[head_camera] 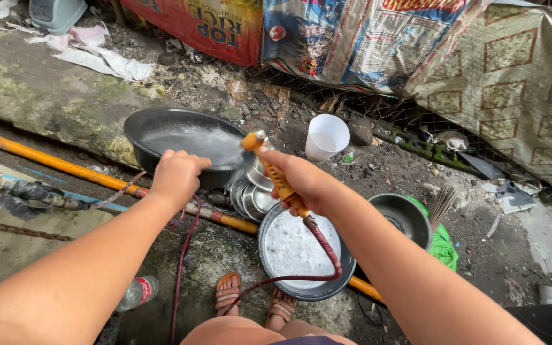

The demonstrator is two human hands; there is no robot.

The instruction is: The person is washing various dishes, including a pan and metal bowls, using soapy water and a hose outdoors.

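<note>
Head view: left hand (177, 172) grips near rim of big black pan (183, 142), fingers curled tight on edge. Right hand (301, 182) wraps orange spray nozzle (275, 171), fist closed round it, tip aimed into pan. Red hose (327, 252) trails from nozzle, over soapy basin (301, 252) just below pan. Steel bowls (253, 191) stacked between pan and basin. White cup (326, 136) right of pan, on ground.
</note>
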